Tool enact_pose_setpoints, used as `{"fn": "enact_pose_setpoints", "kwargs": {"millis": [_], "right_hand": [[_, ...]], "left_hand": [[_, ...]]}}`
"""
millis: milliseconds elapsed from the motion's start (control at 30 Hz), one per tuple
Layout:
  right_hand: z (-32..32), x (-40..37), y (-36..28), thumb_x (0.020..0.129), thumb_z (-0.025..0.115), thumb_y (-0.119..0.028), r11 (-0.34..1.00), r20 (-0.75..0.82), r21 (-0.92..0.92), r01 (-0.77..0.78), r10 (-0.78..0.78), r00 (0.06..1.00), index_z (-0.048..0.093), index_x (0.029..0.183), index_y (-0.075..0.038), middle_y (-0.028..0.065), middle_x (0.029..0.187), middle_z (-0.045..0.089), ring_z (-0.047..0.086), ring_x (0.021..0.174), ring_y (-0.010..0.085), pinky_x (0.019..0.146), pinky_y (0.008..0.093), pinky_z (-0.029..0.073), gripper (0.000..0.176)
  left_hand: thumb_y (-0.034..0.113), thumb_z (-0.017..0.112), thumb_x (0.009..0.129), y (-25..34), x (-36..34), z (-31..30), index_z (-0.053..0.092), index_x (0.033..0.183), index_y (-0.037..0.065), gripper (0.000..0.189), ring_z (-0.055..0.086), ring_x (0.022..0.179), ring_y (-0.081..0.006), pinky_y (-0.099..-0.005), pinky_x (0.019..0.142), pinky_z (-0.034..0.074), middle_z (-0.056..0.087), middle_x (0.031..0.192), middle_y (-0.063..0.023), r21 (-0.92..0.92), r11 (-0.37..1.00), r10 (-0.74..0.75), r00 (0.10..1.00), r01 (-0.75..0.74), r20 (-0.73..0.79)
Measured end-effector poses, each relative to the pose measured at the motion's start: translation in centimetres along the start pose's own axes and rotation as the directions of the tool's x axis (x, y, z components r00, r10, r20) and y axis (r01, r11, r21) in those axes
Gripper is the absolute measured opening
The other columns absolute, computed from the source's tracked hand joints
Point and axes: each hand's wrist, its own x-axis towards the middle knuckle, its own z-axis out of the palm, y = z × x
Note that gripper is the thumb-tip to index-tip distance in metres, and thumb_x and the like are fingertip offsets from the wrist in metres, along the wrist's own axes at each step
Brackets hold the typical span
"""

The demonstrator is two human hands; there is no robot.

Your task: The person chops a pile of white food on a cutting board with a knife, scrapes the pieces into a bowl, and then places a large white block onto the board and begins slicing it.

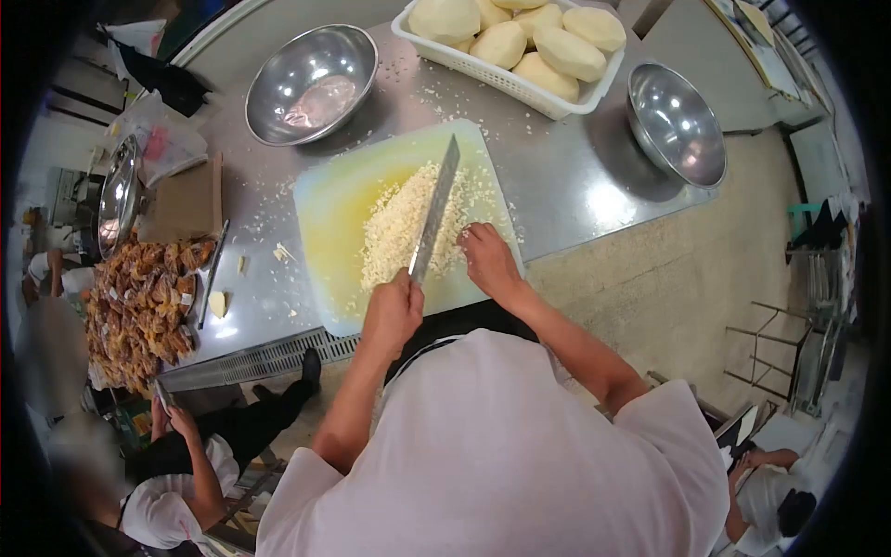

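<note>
My left hand (392, 311) is closed round the handle of a large knife (434, 209), whose blade points away from me over a heap of finely chopped pale pieces (390, 227). The heap lies on a yellowish-green cutting board (325, 265), with bits scattered round it. At the heap's right side, my right hand (487, 260) rests low over the board with its fingers bent together; whether they hold anything is hidden. The blade and my right fingers are apart.
Metal bowls (316, 84) (676, 125) flank a white basket (548, 104) of peeled potatoes. On the left are browned food pieces (144, 306), a thin dark rod (213, 274) and a cardboard piece (183, 200). A person (176, 492) at lower left holds a tool; another (770, 501) is at lower right.
</note>
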Motion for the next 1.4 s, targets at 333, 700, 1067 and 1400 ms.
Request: {"fn": "enact_pose_setpoints", "kwargs": {"millis": [333,700,1067,1400], "right_hand": [[-0.1,0.4,0.3,0.069,0.056,0.007,0.998,0.072,-0.054,0.019,-0.016,0.997,0.057,0.087,0.000,0.0132,0.090,0.052,0.050,0.088,0.0328,0.075,0.0401,0.046,0.019],[0.0,-0.5,0.5,0.066,0.057,0.009,0.999,0.056,-0.035,0.036,-0.034,0.998,0.057,0.088,0.001,0.0143,0.092,0.051,0.049,0.090,0.0331,0.076,0.0401,0.046,0.023],[-1.1,-1.2,1.1,0.070,0.058,0.006,0.998,-0.006,-0.024,0.050,-0.050,0.999,0.059,0.095,0.000,0.0148,0.092,0.054,0.051,0.091,0.0335,0.077,0.0406,0.046,0.025],[-0.8,-0.3,-0.2,0.070,0.057,0.008,0.997,-0.001,0.056,-0.047,0.047,0.999,0.061,0.094,-0.002,0.0119,0.094,0.057,0.055,0.089,0.0315,0.075,0.0394,0.048,0.026]], "left_hand": [[0.007,0.051,0.085,-0.2,1.6,2.5,0.053,0.078,-0.006,0.016,0.057,0.061,-0.0448,-0.0474,0.054,0.044,0.054,0.063,-0.0296,0.084,0.993,0.083,0.996,-0.085,0.018],[0.012,0.053,0.087,0.0,2.3,4.1,0.052,0.076,-0.006,0.021,0.055,0.054,-0.0408,-0.0438,0.052,0.042,0.052,0.061,-0.0272,0.006,0.995,0.096,0.995,-0.096,-0.022],[0.012,0.052,0.086,1.0,2.1,1.7,0.052,0.077,-0.006,0.020,0.056,0.052,-0.0410,-0.0436,0.050,0.043,0.053,0.059,-0.0281,0.093,0.985,0.146,0.989,-0.143,-0.020],[0.006,0.053,0.081,0.6,0.7,0.1,0.054,0.080,-0.007,0.013,0.058,0.063,-0.0444,-0.0482,0.058,0.046,0.056,0.063,-0.0290,0.094,0.996,0.004,1.000,-0.003,-0.008]]}}
